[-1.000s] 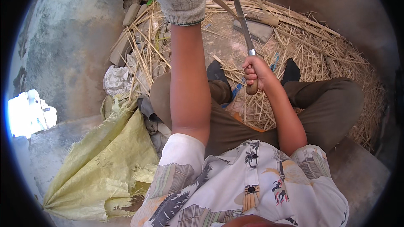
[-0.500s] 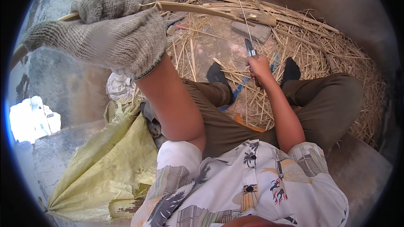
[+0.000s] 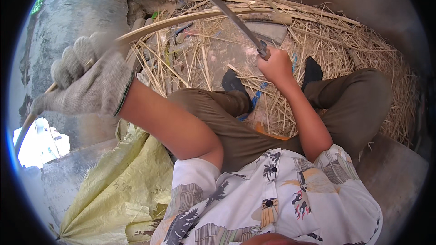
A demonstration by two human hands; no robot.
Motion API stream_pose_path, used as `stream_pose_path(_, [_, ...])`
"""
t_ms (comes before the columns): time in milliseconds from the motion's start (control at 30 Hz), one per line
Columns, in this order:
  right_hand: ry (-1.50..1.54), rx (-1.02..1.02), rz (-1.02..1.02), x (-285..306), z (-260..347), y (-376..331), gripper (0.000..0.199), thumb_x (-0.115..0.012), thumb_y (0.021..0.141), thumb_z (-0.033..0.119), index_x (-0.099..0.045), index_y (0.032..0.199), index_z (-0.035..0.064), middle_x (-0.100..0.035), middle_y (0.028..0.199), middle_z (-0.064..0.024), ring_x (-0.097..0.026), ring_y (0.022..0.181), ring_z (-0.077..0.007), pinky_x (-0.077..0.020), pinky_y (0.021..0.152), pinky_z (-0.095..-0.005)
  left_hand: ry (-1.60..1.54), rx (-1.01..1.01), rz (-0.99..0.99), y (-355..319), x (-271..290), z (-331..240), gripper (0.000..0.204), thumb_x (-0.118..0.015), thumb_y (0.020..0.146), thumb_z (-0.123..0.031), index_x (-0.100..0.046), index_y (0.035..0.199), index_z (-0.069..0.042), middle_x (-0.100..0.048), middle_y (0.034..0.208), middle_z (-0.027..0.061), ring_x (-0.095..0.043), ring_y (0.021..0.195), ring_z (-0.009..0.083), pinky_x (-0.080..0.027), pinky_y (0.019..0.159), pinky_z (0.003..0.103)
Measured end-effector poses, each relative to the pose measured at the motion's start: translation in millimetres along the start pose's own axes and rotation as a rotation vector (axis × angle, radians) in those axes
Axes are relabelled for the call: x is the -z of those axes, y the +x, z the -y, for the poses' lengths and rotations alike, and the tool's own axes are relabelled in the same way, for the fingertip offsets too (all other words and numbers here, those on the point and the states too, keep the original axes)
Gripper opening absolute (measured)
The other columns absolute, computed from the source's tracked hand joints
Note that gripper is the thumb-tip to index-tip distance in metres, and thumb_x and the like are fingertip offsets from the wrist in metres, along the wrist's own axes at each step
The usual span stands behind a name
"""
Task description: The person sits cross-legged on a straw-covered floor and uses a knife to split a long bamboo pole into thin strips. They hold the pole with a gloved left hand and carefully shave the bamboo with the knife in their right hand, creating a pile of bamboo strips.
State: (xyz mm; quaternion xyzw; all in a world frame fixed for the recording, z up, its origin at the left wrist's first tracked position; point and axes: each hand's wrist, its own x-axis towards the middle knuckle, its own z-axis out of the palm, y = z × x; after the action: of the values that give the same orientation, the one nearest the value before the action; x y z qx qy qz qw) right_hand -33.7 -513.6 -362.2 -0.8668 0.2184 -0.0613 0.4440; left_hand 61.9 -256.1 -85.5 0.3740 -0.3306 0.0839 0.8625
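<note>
In a grey knitted glove, my left hand (image 3: 86, 77) is closed round a long, bent bamboo strip (image 3: 159, 25). The strip runs out of the fist at both ends, down to the left edge and across the far floor to the right. Bare, my right hand (image 3: 276, 63) grips the handle of a long-bladed knife (image 3: 231, 16). Its blade slants up to the far left and crosses in front of the strip; whether they touch I cannot tell. The glove is a little smeared by motion.
Between my feet and against the curved far wall lie bamboo shavings (image 3: 363, 63) and long strips. A grey rectangular block (image 3: 268, 31) rests beyond my right hand. At lower left spreads a yellow woven sack (image 3: 122, 186). A bright opening (image 3: 43, 140) shows at far left.
My left hand has moved down and left with the strip. My right hand has risen slightly, and the knife has swung left, showing more of its blade's side.
</note>
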Motion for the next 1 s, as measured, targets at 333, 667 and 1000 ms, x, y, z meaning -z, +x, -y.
stream_pose_path(333, [1.041, -0.476, 0.369, 1, -6, 0, 0.022, -0.062, 0.077, 0.012, -0.048, 0.061, 0.0083, -0.041, 0.05, 0.002, -0.035, 0.035, -0.0091, -0.0288, 0.035, -0.0272, 0.173, -0.18, -0.099, -24, -8, -61, 0.071, -0.042, 0.08, -0.087, -0.037, 0.047, -0.024, -0.033, 0.046, -0.008, -0.027, 0.041, 0.0093, -0.022, 0.047, 0.031])
stream_pose_path(667, [0.02, -0.003, 0.034, 14, 0, 4, 0.027, -0.065, 0.078, 0.027, -0.071, 0.084, 0.0011, -0.069, 0.077, -0.0218, -0.068, 0.075, -0.0397, -0.0534, 0.07, -0.0436, 0.201, -0.258, -0.036, -42, -17, -84, 0.067, -0.047, 0.085, -0.081, -0.037, 0.049, -0.025, -0.036, 0.044, -0.0111, -0.028, 0.038, 0.0064, -0.023, 0.045, 0.026])
stream_pose_path(1000, [0.766, -0.329, 0.428, -9, -33, 11, 0.03, -0.066, 0.076, 0.024, -0.063, 0.073, -0.0058, -0.061, 0.06, -0.0187, -0.062, 0.058, -0.029, -0.0516, 0.063, -0.0419, 0.266, -0.365, -0.056, -59, -15, -122, 0.059, -0.054, 0.085, -0.072, -0.036, 0.051, -0.027, -0.034, 0.048, -0.0135, -0.025, 0.04, 0.0037, -0.021, 0.045, 0.025])
